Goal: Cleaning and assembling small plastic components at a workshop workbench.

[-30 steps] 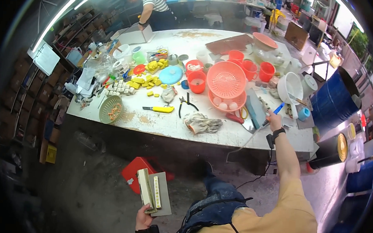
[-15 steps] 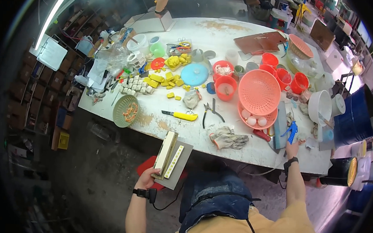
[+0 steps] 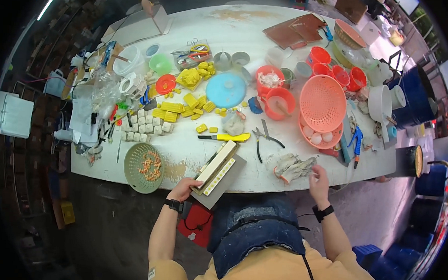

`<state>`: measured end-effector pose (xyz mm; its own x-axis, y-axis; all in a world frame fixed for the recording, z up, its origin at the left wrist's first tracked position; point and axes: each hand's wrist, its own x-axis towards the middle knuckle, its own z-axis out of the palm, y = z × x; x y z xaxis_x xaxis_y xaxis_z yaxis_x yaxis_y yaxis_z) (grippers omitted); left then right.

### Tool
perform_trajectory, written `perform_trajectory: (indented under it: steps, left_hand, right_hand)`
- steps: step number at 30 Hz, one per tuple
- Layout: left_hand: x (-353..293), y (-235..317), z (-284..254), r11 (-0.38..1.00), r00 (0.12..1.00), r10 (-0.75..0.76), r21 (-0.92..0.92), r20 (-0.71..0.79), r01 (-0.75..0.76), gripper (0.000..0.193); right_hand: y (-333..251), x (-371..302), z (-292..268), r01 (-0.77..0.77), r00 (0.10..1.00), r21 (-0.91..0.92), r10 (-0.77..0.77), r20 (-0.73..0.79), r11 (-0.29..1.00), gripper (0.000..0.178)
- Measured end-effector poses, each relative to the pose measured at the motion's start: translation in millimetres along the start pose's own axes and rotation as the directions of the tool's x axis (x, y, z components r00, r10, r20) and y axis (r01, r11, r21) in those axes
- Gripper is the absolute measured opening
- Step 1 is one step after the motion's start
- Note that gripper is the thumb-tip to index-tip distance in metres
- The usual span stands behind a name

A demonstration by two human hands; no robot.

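My left hand [image 3: 182,189] grips a flat grey plate [image 3: 232,173] at its lower left corner. On the plate lie a long cream bar [image 3: 216,166] and, beside it, a white strip with a row of yellow spots [image 3: 219,177]; together they look like a mould. The plate tilts over the table's front edge. My right hand [image 3: 319,184] holds nothing, its fingers loosely apart, close to a pair of grey-white work gloves [image 3: 294,169]. Further right lies a blue air blow gun [image 3: 355,141]. Beyond the plate are a yellow utility knife [image 3: 231,137] and black-handled pliers [image 3: 262,139].
A green basket [image 3: 130,169] with small orange pieces stands at the front left edge. Near it are whitish blocks [image 3: 143,128] and yellow pieces [image 3: 190,100]. Coral baskets [image 3: 322,102] and red cups [image 3: 279,103] stand right. Another person's hand [image 3: 147,5] touches a box at the back.
My right hand has let go of the blue air blow gun and moved left toward the gloves. The blow gun now lies on the table. My left hand has brought the plate nearer the table.
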<state>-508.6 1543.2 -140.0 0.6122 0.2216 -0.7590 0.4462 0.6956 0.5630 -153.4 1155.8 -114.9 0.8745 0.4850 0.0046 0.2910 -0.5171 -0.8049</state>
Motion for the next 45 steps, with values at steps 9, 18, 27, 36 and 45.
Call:
perform_trajectory:
  steps: [9, 18, 27, 36, 45]
  left_hand:
    - [58.2, 63.6, -42.9, 0.989, 0.991, -0.073, 0.136, 0.115, 0.057, 0.025]
    - [28.3, 55.2, -23.0, 0.312, 0.791, 0.61, 0.93, -0.039, -0.194, 0.065]
    - [0.4, 4.3, -4.2, 0.369, 0.915, 0.377, 0.93, -0.145, -0.005, 0.045]
    - [-12.1, -22.9, 0.2, 0.388, 0.867, 0.461, 0.922, -0.188, -0.007, 0.048]
    - [7.4, -42.2, -16.8, 0.686, 0.832, 0.431, 0.726, -0.349, -0.05, 0.051]
  right_hand:
    - [-121.5, -19.0, 130.2, -0.183, 0.819, -0.061, 0.187, 0.543, 0.981, 0.027]
    - [-109.5, 2.5, 188.0, 0.089, 0.769, -0.195, 0.057, 0.637, 0.977, 0.038]
    - [-139.5, 31.7, 235.2, 0.66, 0.655, -0.197, -0.427, 0.623, 0.725, 0.047]
    - [-120.8, 23.3, 236.5, 0.694, 0.568, -0.17, -0.385, 0.728, 0.7, 0.036]
    - [-137.7, 36.7, 225.3, 0.565, 0.456, -0.287, -0.003, 0.89, 0.774, 0.033]
